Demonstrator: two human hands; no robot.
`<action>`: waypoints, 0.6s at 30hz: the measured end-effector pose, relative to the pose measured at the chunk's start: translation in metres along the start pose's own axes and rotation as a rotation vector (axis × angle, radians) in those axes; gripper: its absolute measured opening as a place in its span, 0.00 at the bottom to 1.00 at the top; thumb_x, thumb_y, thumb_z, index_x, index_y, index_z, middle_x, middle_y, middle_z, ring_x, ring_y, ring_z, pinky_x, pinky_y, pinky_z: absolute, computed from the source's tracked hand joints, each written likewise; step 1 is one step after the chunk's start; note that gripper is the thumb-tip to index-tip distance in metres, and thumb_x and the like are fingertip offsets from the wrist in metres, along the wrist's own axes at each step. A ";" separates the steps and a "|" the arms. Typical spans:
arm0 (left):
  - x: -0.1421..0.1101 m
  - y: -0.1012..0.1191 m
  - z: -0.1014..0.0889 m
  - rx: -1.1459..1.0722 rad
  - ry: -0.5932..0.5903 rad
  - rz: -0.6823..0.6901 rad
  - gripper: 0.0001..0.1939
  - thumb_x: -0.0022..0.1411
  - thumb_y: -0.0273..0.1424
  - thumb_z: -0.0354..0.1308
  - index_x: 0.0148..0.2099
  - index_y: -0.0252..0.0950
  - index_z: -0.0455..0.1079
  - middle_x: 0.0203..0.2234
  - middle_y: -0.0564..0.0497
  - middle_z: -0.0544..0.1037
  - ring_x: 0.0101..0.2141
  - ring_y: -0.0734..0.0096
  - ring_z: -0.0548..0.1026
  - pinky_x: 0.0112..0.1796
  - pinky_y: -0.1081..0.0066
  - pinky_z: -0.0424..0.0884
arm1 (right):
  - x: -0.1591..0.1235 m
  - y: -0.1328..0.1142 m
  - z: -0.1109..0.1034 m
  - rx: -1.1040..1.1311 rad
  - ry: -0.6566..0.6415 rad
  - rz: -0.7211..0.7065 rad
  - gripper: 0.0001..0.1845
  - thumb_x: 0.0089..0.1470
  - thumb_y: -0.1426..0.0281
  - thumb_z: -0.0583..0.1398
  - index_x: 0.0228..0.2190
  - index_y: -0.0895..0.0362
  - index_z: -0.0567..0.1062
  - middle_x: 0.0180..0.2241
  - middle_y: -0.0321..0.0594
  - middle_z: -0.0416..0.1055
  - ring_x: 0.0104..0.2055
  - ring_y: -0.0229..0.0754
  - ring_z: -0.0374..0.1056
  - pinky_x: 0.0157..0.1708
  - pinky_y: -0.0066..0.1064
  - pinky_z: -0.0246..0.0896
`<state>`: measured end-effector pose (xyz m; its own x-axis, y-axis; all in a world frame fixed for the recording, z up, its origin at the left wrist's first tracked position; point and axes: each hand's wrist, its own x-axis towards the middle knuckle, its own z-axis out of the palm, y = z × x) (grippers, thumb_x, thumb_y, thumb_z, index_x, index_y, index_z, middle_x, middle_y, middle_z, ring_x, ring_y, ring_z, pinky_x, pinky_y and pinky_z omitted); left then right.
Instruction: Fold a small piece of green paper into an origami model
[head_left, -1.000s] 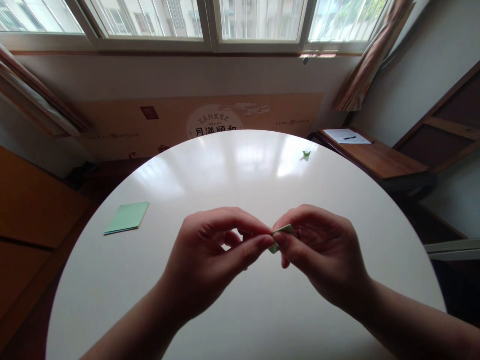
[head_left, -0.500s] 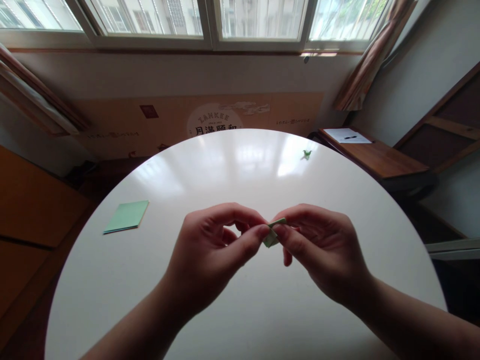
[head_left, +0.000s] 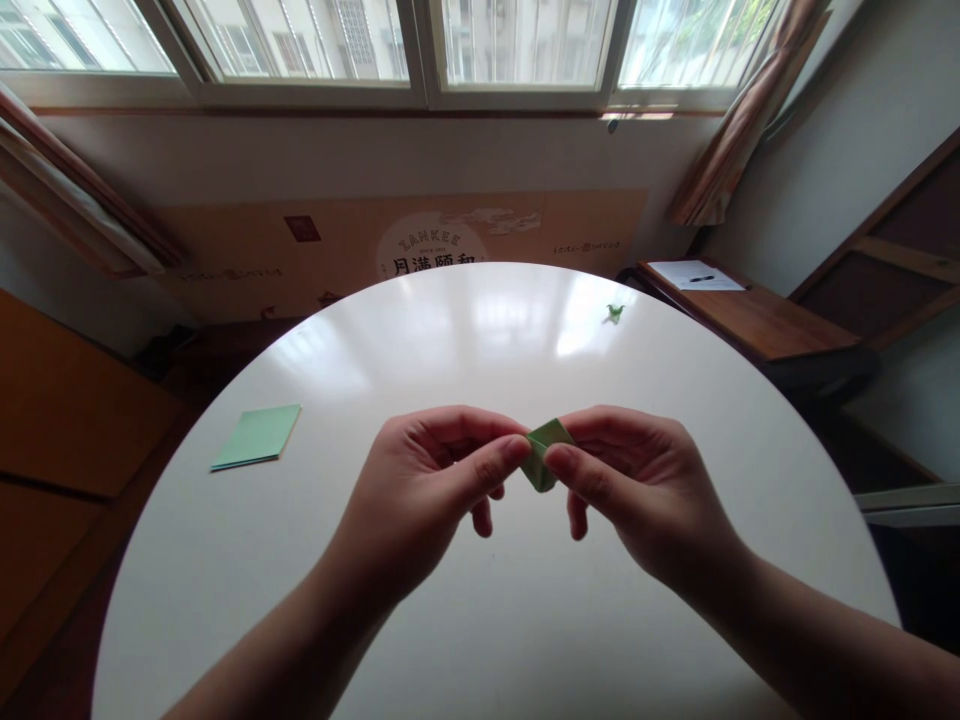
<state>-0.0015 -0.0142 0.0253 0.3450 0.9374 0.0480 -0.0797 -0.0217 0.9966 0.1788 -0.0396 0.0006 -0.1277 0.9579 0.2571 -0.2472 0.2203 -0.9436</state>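
Between my two hands, above the table, is a small piece of folded green paper [head_left: 541, 468]. My left hand [head_left: 439, 490] pinches its left edge between thumb and index finger. On the opposite edge my right hand [head_left: 637, 480] holds it in the same kind of pinch, with one lower finger hanging loose. The paper's broad face is turned towards me, showing a crease across it; its sides lie hidden under my fingertips.
A stack of light green square paper [head_left: 257, 437] lies at the left of the round white table [head_left: 480, 620]. Near the far right edge sits a small green folded paper figure [head_left: 614, 314]. A wooden side table [head_left: 795, 325] bears a white sheet [head_left: 690, 273] and a pen.
The folded green paper has tipped so that more of its face shows. My left hand's lower fingers now hang down below it. The camera view has shifted slightly.
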 end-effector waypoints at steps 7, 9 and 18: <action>-0.001 0.000 -0.002 0.011 -0.006 0.051 0.03 0.58 0.32 0.69 0.36 0.39 0.82 0.21 0.53 0.78 0.18 0.79 0.70 0.18 0.81 0.70 | 0.001 0.000 -0.001 0.036 -0.030 -0.014 0.09 0.53 0.77 0.68 0.36 0.52 0.82 0.30 0.38 0.80 0.28 0.39 0.75 0.16 0.22 0.68; -0.002 0.000 -0.002 0.007 -0.012 0.060 0.02 0.58 0.31 0.69 0.35 0.39 0.82 0.21 0.54 0.79 0.18 0.79 0.71 0.18 0.81 0.70 | 0.000 -0.001 0.000 0.029 -0.019 -0.009 0.08 0.53 0.76 0.68 0.36 0.53 0.82 0.30 0.39 0.80 0.28 0.40 0.75 0.16 0.23 0.69; -0.004 0.005 0.000 0.094 0.019 0.072 0.02 0.59 0.29 0.68 0.34 0.37 0.80 0.23 0.53 0.79 0.18 0.80 0.69 0.18 0.81 0.71 | 0.000 -0.001 0.001 0.012 0.003 0.000 0.06 0.52 0.74 0.69 0.34 0.54 0.83 0.29 0.39 0.79 0.28 0.40 0.75 0.16 0.24 0.69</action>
<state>-0.0030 -0.0183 0.0296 0.3235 0.9386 0.1196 -0.0153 -0.1212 0.9925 0.1784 -0.0395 0.0017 -0.1252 0.9585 0.2562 -0.2583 0.2179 -0.9412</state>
